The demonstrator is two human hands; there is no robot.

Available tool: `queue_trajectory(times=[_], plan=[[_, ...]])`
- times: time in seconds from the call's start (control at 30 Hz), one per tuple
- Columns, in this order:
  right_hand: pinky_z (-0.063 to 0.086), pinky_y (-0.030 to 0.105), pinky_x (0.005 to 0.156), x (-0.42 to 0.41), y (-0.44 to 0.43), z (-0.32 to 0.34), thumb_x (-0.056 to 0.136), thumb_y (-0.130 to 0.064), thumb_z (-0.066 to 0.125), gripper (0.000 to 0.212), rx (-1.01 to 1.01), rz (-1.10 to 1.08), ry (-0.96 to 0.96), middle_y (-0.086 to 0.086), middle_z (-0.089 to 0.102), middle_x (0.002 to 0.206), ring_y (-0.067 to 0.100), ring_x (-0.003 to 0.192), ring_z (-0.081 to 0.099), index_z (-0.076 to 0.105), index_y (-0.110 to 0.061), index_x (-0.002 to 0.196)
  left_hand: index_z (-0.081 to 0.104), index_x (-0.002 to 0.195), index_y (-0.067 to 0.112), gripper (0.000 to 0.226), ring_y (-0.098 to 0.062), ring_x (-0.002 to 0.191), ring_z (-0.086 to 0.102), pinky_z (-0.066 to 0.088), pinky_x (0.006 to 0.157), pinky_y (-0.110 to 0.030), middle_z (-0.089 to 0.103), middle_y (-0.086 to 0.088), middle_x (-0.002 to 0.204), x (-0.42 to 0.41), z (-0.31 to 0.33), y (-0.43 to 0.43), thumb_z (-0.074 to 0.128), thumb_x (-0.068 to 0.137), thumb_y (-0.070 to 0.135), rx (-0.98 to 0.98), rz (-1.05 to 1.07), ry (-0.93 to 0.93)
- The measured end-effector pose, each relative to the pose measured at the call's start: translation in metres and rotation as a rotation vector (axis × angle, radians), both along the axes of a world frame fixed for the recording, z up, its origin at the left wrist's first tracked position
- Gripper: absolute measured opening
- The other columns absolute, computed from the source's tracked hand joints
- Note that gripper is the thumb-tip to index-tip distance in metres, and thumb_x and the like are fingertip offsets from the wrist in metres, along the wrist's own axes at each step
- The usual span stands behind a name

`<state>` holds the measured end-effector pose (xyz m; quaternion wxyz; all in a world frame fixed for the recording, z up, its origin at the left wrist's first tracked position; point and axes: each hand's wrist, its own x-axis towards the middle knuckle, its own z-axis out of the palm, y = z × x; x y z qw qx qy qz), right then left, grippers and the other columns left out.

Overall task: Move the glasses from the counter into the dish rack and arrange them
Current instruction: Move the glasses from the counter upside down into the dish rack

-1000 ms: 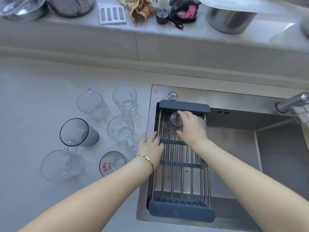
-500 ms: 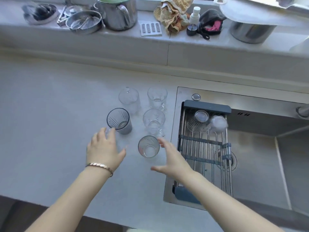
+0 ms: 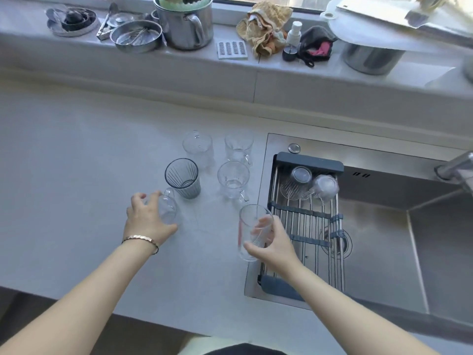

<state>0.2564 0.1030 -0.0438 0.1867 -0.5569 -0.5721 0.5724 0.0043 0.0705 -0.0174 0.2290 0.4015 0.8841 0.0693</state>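
My right hand (image 3: 273, 245) grips a clear tall glass (image 3: 252, 226) with a red marking, held beside the left edge of the dish rack (image 3: 307, 215). A clear mug (image 3: 167, 207) on the counter sits under my left hand (image 3: 147, 221), whose fingers wrap it. A dark ribbed glass (image 3: 183, 178) stands just behind that mug. Three clear mugs (image 3: 233, 179) (image 3: 198, 147) (image 3: 238, 147) stand further back on the counter. Two glasses (image 3: 298, 183) (image 3: 325, 185) lie upside down at the rack's far end.
The rack spans the left part of a steel sink (image 3: 378, 242), with a faucet (image 3: 454, 166) at the right. The raised ledge behind holds a steel pot (image 3: 185, 23), pans (image 3: 137, 37), cloths (image 3: 265, 26) and a small bottle (image 3: 291, 41).
Both hands left the rack and came over the counter. The right hand has taken hold of the tall glass and lifted it; the left has closed on the clear mug.
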Motion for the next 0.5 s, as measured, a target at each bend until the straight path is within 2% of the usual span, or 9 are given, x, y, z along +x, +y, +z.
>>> queue_trajectory(times=[0.1, 0.17, 0.23, 0.27, 0.3, 0.37, 0.43, 0.5], plan=[[0.041, 0.031, 0.094, 0.045, 0.004, 0.015, 0.068, -0.027, 0.075, 0.046, -0.063, 0.001, -0.038, 0.000, 0.059, 0.112, 0.021, 0.112, 0.054, 0.050, -0.026, 0.107, 0.044, 0.127, 0.022, 0.070, -0.033, 0.114, 0.039, 0.044, 0.087, -0.036, 0.053, -0.008, 0.125, 0.018, 0.009, -0.006, 0.074, 0.064, 0.023, -0.014, -0.050, 0.001], [0.033, 0.028, 0.097, 0.075, 0.008, 0.020, 0.074, -0.032, 0.071, 0.054, -0.093, 0.007, -0.111, -0.005, 0.052, 0.124, 0.013, 0.118, 0.046, 0.049, -0.020, 0.122, 0.039, 0.132, 0.027, 0.077, -0.029, 0.112, 0.037, 0.044, 0.083, -0.035, 0.052, -0.002, 0.124, 0.043, 0.015, -0.012, 0.074, 0.063, 0.025, 0.021, -0.128, -0.023], [0.033, 0.025, 0.095, 0.100, 0.012, 0.021, 0.084, -0.028, 0.065, 0.050, -0.115, -0.007, -0.185, -0.008, 0.046, 0.124, 0.009, 0.114, 0.042, 0.045, -0.017, 0.129, 0.030, 0.138, 0.032, 0.088, -0.027, 0.113, 0.037, 0.044, 0.084, -0.034, 0.050, 0.001, 0.124, 0.073, 0.024, -0.017, 0.075, 0.063, 0.028, 0.049, -0.218, -0.058], [0.038, 0.024, 0.089, 0.111, 0.015, 0.021, 0.087, -0.027, 0.061, 0.043, -0.145, -0.039, -0.196, -0.006, 0.049, 0.122, 0.010, 0.107, 0.047, 0.046, -0.016, 0.126, 0.028, 0.139, 0.033, 0.091, -0.026, 0.113, 0.038, 0.044, 0.086, -0.035, 0.049, 0.003, 0.124, 0.087, 0.027, -0.016, 0.075, 0.062, 0.031, 0.065, -0.255, -0.087], [0.043, 0.023, 0.076, 0.121, 0.019, 0.021, 0.089, -0.025, 0.058, 0.034, -0.215, -0.097, -0.161, -0.001, 0.055, 0.115, 0.011, 0.094, 0.053, 0.049, -0.014, 0.121, 0.027, 0.140, 0.032, 0.093, -0.025, 0.114, 0.039, 0.044, 0.088, -0.035, 0.049, 0.003, 0.124, 0.099, 0.029, -0.014, 0.075, 0.060, 0.036, 0.081, -0.284, -0.126], [0.043, 0.022, 0.053, 0.135, 0.028, 0.026, 0.089, -0.022, 0.056, 0.020, -0.399, -0.226, -0.056, 0.004, 0.057, 0.090, 0.014, 0.067, 0.053, 0.052, -0.013, 0.107, 0.034, 0.137, 0.028, 0.094, -0.024, 0.114, 0.043, 0.041, 0.094, -0.033, 0.050, 0.002, 0.120, 0.120, 0.032, -0.007, 0.065, 0.051, 0.052, 0.118, -0.351, -0.193], [0.046, 0.022, 0.045, 0.147, 0.039, 0.029, 0.085, -0.021, 0.061, 0.023, -0.456, -0.233, -0.098, 0.005, 0.054, 0.084, 0.018, 0.062, 0.052, 0.049, -0.014, 0.105, 0.044, 0.129, 0.025, 0.092, -0.023, 0.113, 0.046, 0.041, 0.095, -0.033, 0.052, 0.001, 0.119, 0.138, 0.031, 0.002, 0.054, 0.044, 0.059, 0.155, -0.422, -0.216], [0.050, 0.023, 0.044, 0.150, 0.053, 0.029, 0.083, -0.021, 0.065, 0.032, -0.362, -0.176, -0.249, 0.003, 0.054, 0.084, 0.020, 0.063, 0.055, 0.044, -0.016, 0.107, 0.046, 0.127, 0.024, 0.085, -0.024, 0.112, 0.044, 0.045, 0.093, -0.036, 0.050, 0.000, 0.120, 0.152, 0.032, 0.010, 0.064, 0.049, 0.050, 0.162, -0.468, -0.234]])
